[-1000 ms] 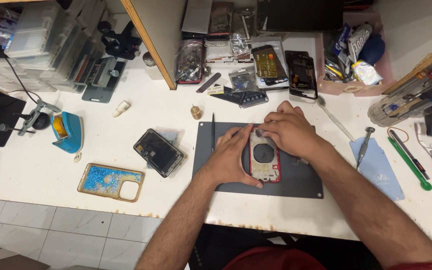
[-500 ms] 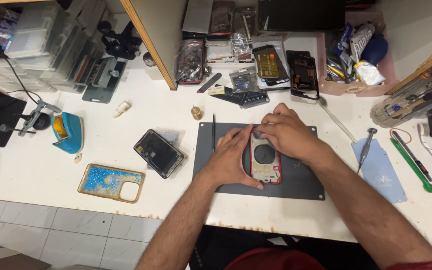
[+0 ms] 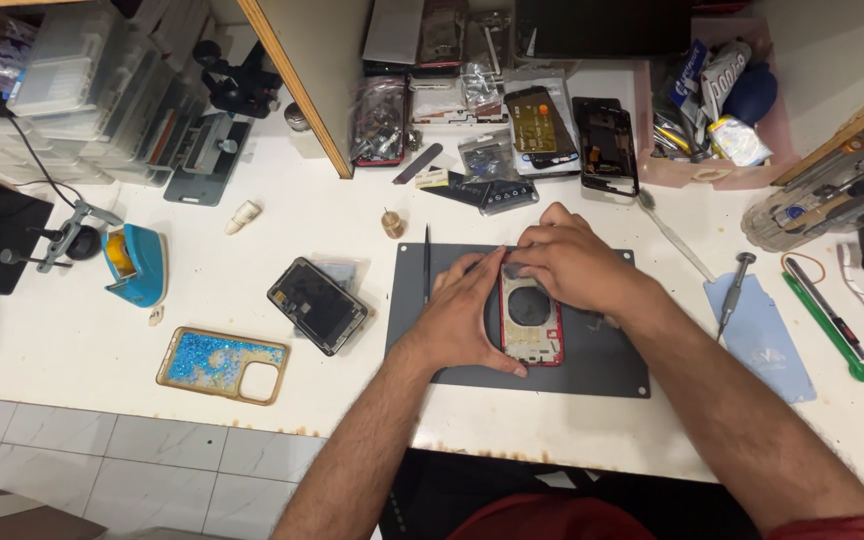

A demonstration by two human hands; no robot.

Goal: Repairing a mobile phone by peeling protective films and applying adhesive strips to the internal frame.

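phone frame (image 3: 531, 325): red rim, pale inside, black round patch | mat (image 3: 612, 355): dark grey | phone case (image 3: 222, 364): gold edge, blue glitter | tape dispenser (image 3: 135, 262): blue, orange inside | bench (image 3: 252, 270): white | tray (image 3: 704, 172): pink

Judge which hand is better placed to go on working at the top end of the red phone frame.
Probably the right hand: its fingers already sit on the top end of the red phone frame. The left hand lies flat along the frame's left edge on the grey mat, steadying it.
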